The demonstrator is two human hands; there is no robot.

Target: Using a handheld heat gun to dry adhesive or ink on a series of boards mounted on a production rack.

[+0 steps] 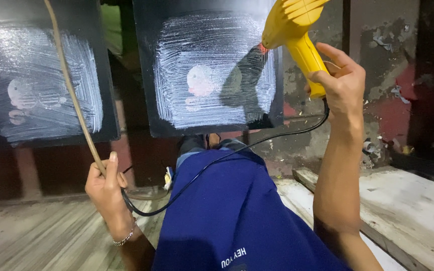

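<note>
2 black rectangular boards lean upright against the wall ahead, each brushed with a white, streaky painted patch that has a pale round figure in its middle: the nearer black board (pixel 212 70) stands in front of the person, the other black board (pixel 41 75) off to the left. The right hand (pixel 340 80) is raised and holds a yellow plastic heat gun (pixel 295 32) by its handle, fingers wrapped and clamped around the grip, the index finger stretched out above it. The nozzle end points toward the nearer board and hangs just before the right part of the white patch, throwing a dark shadow there, so the tool seems aimed at the paint rather than touching it. A thin black power cord (pixel 202 173) drops from the handle's base, sags across the lap in blue cloth (pixel 237 211) and loops down near the left hand (pixel 105 188). That hand is low, with its fingers closed together around a thin tan cord or stick (pixel 74 95) that rises slanting up out of view; which of the 2 it is, the view does not settle. A silver chain bracelet (pixel 125 238) sits at the left wrist. Worn pale wooden planks (pixel 408 211) lie on the right.
</note>
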